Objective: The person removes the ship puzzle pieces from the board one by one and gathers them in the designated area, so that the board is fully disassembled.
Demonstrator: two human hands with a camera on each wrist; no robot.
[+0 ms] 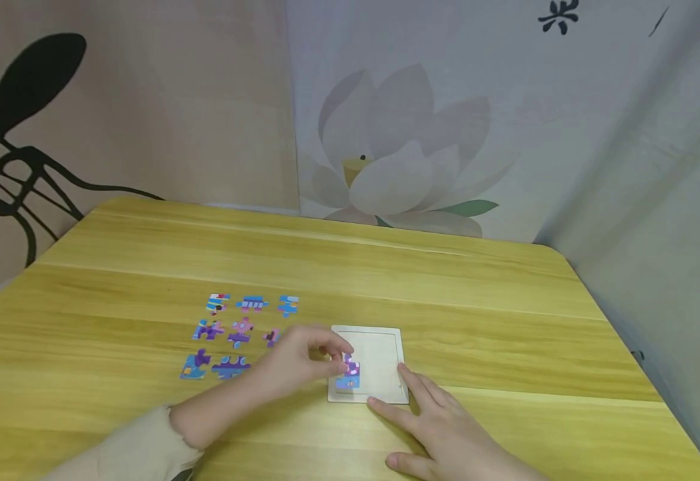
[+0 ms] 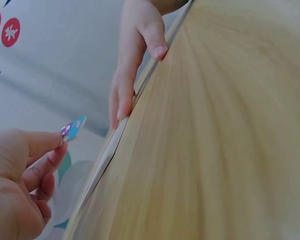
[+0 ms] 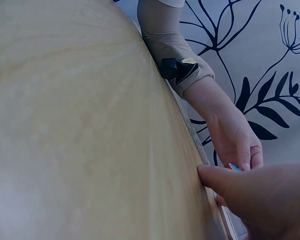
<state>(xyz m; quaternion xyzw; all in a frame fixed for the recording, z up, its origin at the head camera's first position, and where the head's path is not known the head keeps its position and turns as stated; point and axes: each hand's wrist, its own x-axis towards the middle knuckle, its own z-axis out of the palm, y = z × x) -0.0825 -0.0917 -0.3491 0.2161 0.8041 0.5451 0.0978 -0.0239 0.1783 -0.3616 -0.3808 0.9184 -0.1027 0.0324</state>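
Observation:
My left hand [image 1: 302,357] pinches a purple and blue jigsaw piece [image 2: 74,129] between thumb and forefinger. In the head view that piece hangs over the lower left of a pale square puzzle frame [image 1: 367,330]. The left wrist view shows it tilted and apart from the frame. My right hand [image 1: 440,427] lies with spread, fairly straight fingers against the frame's lower right, fingertips touching its right and near edges. Left of the frame, several loose pieces lie in rough rows, among them a pink and purple piece [image 1: 242,329] and a blue train-window piece [image 1: 252,303].
The wooden table [image 1: 506,321] has rounded far corners. A curtain [image 1: 206,100] with plant and flower prints hangs close behind it and along the right side. Part of the lower row of pieces lies beside my left forearm.

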